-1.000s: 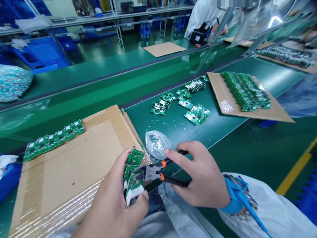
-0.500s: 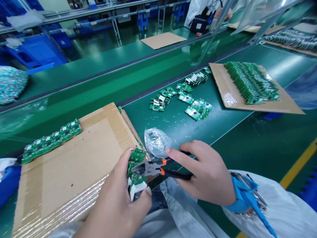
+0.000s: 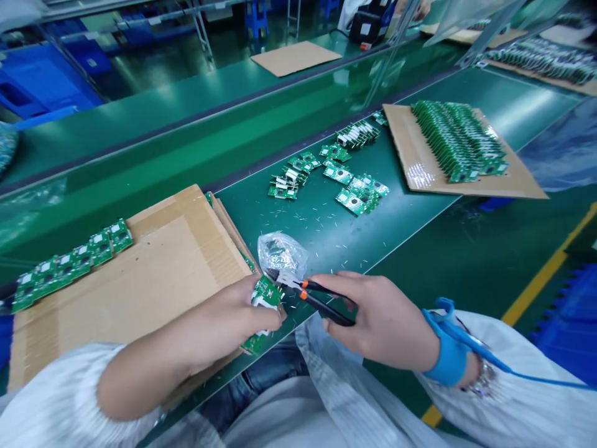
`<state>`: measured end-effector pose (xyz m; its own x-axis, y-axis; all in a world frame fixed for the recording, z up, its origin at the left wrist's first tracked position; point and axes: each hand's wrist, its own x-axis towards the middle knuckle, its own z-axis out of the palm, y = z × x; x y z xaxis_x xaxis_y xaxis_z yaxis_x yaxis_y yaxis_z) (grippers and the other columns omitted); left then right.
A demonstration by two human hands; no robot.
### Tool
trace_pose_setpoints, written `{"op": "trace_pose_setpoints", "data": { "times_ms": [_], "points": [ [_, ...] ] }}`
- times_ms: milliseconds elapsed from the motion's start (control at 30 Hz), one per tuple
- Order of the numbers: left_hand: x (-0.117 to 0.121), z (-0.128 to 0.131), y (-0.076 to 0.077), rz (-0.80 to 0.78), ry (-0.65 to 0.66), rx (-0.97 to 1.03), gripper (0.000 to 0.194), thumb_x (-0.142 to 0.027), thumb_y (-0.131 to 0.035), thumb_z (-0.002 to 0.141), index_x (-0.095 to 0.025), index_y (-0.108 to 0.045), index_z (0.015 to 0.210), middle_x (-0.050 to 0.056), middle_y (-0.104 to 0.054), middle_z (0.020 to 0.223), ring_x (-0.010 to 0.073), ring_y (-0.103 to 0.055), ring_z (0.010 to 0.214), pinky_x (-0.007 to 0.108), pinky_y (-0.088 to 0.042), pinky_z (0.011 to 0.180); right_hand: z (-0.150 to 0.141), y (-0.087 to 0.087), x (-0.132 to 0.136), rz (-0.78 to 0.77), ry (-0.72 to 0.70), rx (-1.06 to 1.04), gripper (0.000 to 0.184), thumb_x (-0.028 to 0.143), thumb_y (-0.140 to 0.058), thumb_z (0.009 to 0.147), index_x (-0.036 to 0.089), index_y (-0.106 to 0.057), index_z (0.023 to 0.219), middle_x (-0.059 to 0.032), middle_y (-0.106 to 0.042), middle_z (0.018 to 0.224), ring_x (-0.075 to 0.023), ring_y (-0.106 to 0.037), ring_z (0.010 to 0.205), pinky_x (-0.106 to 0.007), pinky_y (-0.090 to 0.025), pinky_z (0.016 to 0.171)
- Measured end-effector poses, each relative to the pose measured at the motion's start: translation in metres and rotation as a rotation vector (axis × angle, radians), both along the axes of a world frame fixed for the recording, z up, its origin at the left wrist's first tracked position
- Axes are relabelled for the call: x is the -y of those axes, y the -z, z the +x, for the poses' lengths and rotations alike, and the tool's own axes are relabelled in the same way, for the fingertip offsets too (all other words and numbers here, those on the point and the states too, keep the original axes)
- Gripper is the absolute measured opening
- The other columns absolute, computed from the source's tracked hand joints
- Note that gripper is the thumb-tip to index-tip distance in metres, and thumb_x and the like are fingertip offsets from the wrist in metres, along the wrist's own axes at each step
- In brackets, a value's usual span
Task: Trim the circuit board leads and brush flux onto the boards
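Left hand curled palm-down, pinching 1 cluster of green circuit boards just below the clear plastic bag. Right hand wrapped round 1 pair of black-handled side cutters; tips now lifted off the boards, just beside the bag. Left of the bag: 1 cardboard sheet carrying 6 linked boards. Beyond the bag: loose boards on the green counter, then 1 cardboard sheet with packed rows of boards, too dense to count.
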<state>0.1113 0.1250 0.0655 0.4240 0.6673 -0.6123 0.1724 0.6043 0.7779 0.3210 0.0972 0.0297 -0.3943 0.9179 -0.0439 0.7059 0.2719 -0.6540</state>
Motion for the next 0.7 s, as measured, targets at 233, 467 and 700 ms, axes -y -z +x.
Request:
{"op": "trace_pose_setpoints", "data": {
  "times_ms": [233, 467, 700],
  "points": [
    [0.009, -0.015, 0.007, 0.096, 0.217, -0.173, 0.061, -0.017, -0.057, 0.071, -0.026, -0.043, 0.13, -0.003, -0.063, 0.095, 0.0163, -0.056, 0.082, 0.026, -0.045, 0.075, 0.014, 0.007, 0.004, 0.234, 0.038, 0.122, 0.055, 0.027, -0.06, 0.072, 0.015, -0.052, 0.126, -0.0105, -0.057, 0.093, -0.0217, -0.056, 0.079, -0.034, -0.047, 0.064],
    [0.046, -0.026, 0.007, 0.477, 0.174, -0.484, 0.071, -0.027, -0.056, 0.077, -0.033, -0.025, 0.141, 0.001, -0.048, 0.14, 0.0229, -0.046, 0.126, 0.032, -0.046, 0.097, 0.006, 0.003, 0.009, 0.544, -0.062, 0.162, 0.051, 0.024, -0.06, 0.069, 0.015, -0.053, 0.119, -0.0138, -0.054, 0.095, -0.0255, -0.05, 0.08, -0.04, -0.043, 0.066],
    [0.068, -0.017, 0.001, 0.695, 0.08, -0.682, 0.067, -0.022, -0.047, 0.079, -0.034, -0.026, 0.141, -0.002, -0.048, 0.141, 0.0219, -0.045, 0.129, 0.035, -0.045, 0.101, 0.001, -0.001, 0.006, 0.635, -0.083, 0.154, 0.047, 0.021, -0.058, 0.07, 0.017, -0.051, 0.116, -0.013, -0.053, 0.093, -0.0252, -0.048, 0.079, -0.04, -0.04, 0.065]
  ]
}}
